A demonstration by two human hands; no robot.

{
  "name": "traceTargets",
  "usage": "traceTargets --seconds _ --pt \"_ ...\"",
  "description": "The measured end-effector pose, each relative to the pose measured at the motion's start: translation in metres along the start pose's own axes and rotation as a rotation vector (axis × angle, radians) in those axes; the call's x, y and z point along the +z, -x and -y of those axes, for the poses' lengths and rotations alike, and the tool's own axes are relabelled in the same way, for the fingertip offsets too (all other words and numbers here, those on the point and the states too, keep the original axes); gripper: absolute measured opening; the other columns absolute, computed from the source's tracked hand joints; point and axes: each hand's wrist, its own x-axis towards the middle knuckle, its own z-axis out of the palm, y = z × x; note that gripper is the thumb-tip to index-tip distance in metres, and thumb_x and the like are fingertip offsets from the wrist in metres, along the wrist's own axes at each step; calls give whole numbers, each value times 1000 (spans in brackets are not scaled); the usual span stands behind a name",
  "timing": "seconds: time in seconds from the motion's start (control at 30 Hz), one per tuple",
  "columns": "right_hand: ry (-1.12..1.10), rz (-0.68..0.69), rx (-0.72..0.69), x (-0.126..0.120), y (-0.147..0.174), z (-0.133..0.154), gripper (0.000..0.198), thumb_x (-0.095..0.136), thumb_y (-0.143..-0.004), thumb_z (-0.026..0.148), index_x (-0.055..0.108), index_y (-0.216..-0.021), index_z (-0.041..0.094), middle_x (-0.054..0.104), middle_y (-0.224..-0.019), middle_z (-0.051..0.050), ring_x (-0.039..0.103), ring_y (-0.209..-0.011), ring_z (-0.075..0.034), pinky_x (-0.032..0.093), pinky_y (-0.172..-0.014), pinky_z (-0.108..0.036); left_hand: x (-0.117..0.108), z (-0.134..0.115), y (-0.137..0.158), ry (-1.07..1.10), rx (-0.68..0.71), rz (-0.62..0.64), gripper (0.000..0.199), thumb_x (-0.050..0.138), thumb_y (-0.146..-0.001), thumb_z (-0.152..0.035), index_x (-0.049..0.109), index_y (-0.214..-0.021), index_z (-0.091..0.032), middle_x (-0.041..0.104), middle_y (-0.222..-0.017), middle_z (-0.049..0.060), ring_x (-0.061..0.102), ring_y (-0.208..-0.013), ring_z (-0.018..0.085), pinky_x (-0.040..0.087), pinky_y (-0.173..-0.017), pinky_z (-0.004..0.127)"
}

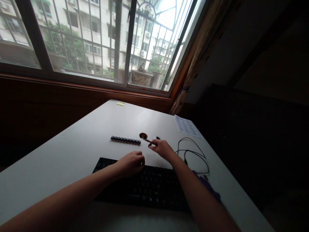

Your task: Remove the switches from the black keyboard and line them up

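My left hand (132, 162), its fingers curled closed, rests over the upper edge of a black keyboard (159, 185); whether anything is in those fingers is hidden. Beyond the keyboard, my right hand (162, 149) is closed on a thin stick-like tool (150, 141), which slants left toward a round hole (143, 135) in the desk. A small black piece (149, 145), perhaps a keycap, shows at the right fingertips. Left of the hole, several black keycaps (125, 140) stand in a straight row. My forearms cover parts of the keyboard.
A looped black cable (193, 150) lies on the white desk (79, 145) at the right. Near it is a purple item (210, 188), partly behind my forearm. A small white object (156, 138), a printed sheet (187, 126) and a yellow note (120, 103) lie farther back.
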Motion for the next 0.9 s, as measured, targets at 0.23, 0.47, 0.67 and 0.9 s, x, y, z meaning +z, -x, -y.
traceTargets --seconds 0.23,0.47,0.67,0.9 --pt "29 40 28 18 -26 -8 20 69 -79 31 77 -95 22 74 -80 -5 63 -70 -17 42 -64 -25 -1 -3 -1 -18 6 11 10 60 -84 -11 66 -88 -17 63 -91 5 59 -80 17 46 -72 25" --pt "-6 35 13 29 -39 -10 20 70 -78 33 76 -94 23 75 -83 -4 63 -73 -18 42 -68 -26 0 -2 -1 -35 11 12 9 60 -83 -11 66 -87 -17 64 -91 5 60 -82 19 47 -73 26" --pt "-76 28 2 36 -44 -11 24 70 -76 33 76 -97 23 72 -76 -2 59 -64 -16 40 -63 -26 5 2 -1 -21 31 -17 8 60 -83 -12 65 -87 -17 64 -90 5 60 -82 19 46 -74 26" --pt "-154 36 -13 36 -41 -20 35 72 -75 36 73 -107 21 72 -82 -2 59 -68 -16 41 -64 -25 5 3 -1 -27 23 3 8 60 -85 -14 66 -89 -18 64 -91 5 60 -83 19 46 -75 26"
